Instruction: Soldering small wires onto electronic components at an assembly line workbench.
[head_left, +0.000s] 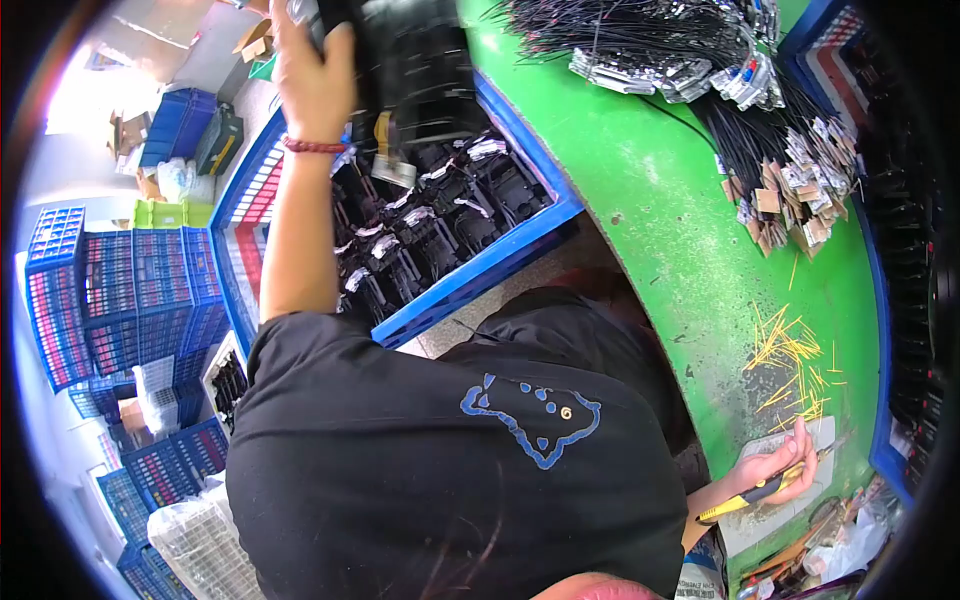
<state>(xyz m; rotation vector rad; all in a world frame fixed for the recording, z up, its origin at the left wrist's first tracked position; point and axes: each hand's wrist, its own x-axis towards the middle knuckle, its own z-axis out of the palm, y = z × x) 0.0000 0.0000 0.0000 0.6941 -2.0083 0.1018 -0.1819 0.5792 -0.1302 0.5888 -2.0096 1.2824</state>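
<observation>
At the upper left, my left hand [318, 85] grips the edge of a black plastic part [425, 75], which is smeared by motion. Its fingertips run out at the picture's top edge. That part is above a blue crate [490, 270] filled with similar black plastic parts [410, 240] with whitish pieces on them. At the lower right, my right hand [775, 470] is closed around a yellow-and-black pen-shaped tool [745, 500] with a thin tip. It rests over a pale sheet [770, 525] on the green bench, close to scattered thin yellow sticks [790, 350].
Bundles of black cables [640, 45] with silvery ends lie at the far side of the green bench [650, 200]. Another blue crate [880, 440] stands along its right edge. Plastic bags and tools [840, 545] crowd the near right corner. Blue crates [130, 290] are stacked at left.
</observation>
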